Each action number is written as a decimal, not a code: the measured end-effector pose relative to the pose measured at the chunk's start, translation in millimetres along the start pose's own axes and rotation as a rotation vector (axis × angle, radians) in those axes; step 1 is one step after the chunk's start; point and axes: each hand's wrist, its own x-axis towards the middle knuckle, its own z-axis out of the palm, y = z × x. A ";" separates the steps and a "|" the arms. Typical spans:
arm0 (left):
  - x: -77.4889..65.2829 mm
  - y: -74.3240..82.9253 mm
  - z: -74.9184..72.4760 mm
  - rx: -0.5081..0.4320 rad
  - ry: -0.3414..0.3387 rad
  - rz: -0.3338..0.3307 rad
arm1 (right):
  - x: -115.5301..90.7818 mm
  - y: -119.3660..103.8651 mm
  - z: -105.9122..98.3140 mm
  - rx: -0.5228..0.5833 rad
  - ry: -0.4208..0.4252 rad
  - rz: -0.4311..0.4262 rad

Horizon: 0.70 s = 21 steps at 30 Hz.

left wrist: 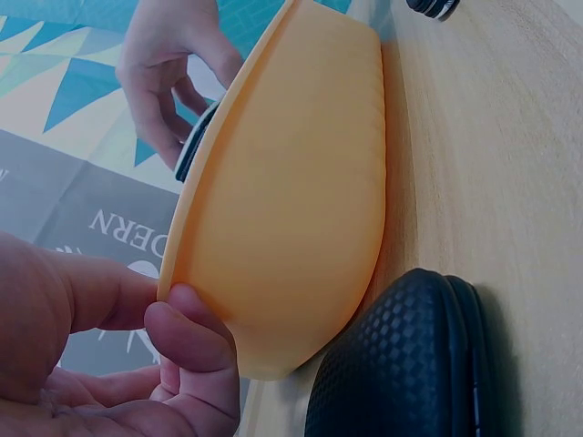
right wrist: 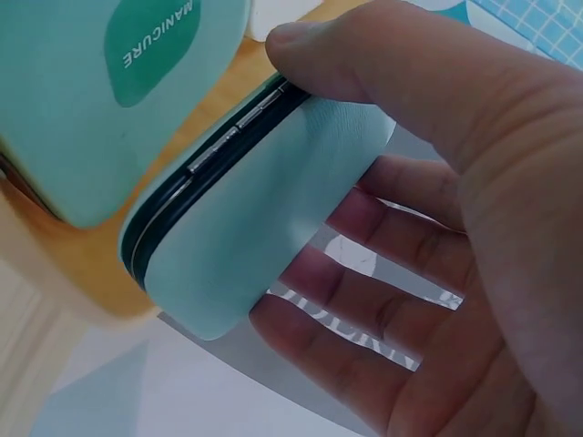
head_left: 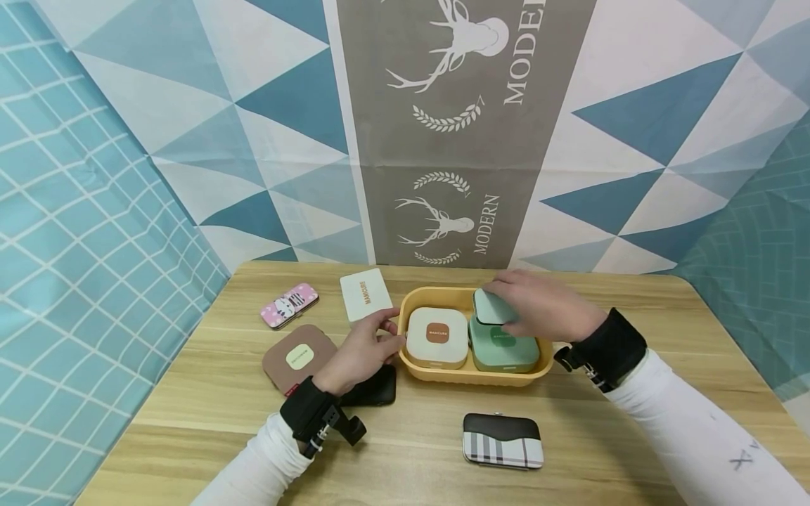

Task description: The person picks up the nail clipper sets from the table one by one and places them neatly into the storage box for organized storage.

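Note:
My right hand (head_left: 544, 303) grips a light green hinged case (right wrist: 264, 209) between thumb and fingers, over the right part of a yellow basket (head_left: 443, 377). Beneath it in the basket lies a square green manicure case (head_left: 506, 355), partly covered by the held one. A cream manicure case (head_left: 438, 337) with a brown label lies in the basket's left half. At the left end, my left hand (head_left: 368, 351) pinches the basket's rim (left wrist: 173, 237) between thumb and finger.
Left of the basket lie a white manicure case (head_left: 365, 295), a pink patterned case (head_left: 289, 306), a brown case (head_left: 297, 357) and a black case (head_left: 373, 388). In front is a plaid case with a black flap (head_left: 503, 441). A patterned backdrop (head_left: 436, 140) stands behind the table.

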 end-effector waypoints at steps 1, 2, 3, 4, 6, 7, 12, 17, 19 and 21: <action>-0.2 0.1 0.0 -0.001 -0.001 0.002 | 0.8 0.2 0.7 -0.003 -0.006 -0.001; -0.2 0.1 0.0 -0.002 0.000 0.000 | 1.6 0.2 1.4 -0.006 -0.010 -0.008; -0.4 0.1 0.0 0.000 0.001 0.002 | 2.3 0.5 2.2 -0.011 -0.014 -0.009; -0.5 0.2 0.0 0.002 0.003 0.001 | 3.1 0.7 2.9 -0.011 -0.018 -0.013; -0.9 0.8 0.2 0.004 0.008 -0.002 | 4.7 0.8 4.2 -0.014 -0.022 -0.023; -1.0 1.1 0.2 0.007 0.008 0.000 | 5.6 0.8 4.8 -0.014 -0.022 -0.028; -0.7 1.4 -0.1 0.008 0.004 -0.005 | 9.5 1.2 7.8 -0.007 -0.039 -0.040; -0.5 1.6 -0.4 0.008 -0.001 -0.007 | 13.1 2.1 10.5 -0.001 -0.079 -0.034; -0.7 2.3 -0.4 0.005 -0.001 -0.011 | 14.6 1.9 11.5 0.008 -0.095 -0.024; -0.8 2.5 -0.6 0.004 0.001 -0.015 | 16.5 1.7 12.7 0.019 -0.111 -0.012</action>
